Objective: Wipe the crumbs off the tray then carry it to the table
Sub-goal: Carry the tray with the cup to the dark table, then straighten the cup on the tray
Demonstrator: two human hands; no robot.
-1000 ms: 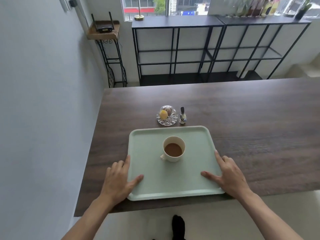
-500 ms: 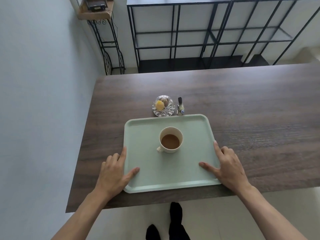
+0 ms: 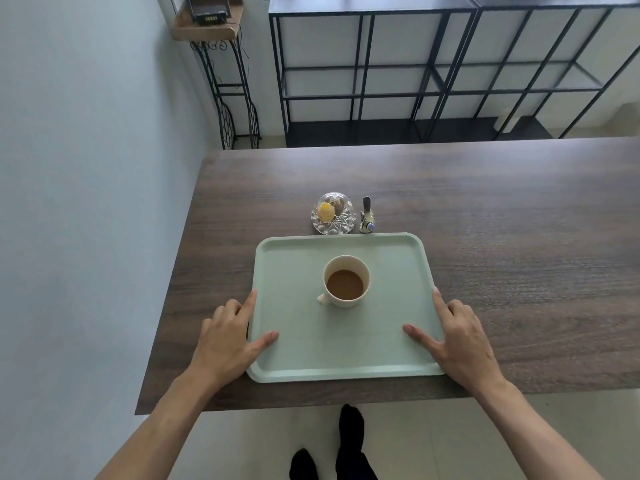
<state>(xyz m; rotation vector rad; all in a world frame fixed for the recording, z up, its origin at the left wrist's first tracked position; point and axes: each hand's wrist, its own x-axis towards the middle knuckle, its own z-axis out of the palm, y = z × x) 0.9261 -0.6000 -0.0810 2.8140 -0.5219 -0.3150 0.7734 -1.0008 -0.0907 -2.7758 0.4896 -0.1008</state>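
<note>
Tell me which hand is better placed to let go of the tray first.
Either. The left hand and right hand rest alike on opposite edges of the tray, thumbs on top; the cup sits centred.

Pale green tray [image 3: 298,355] flat on dark wood desk [image 3: 502,244]. Left hand [image 3: 227,336] and right hand [image 3: 460,336] rest on its side edges, thumbs on the tray. Cup [image 3: 346,281] of brown liquid at centre.
</note>
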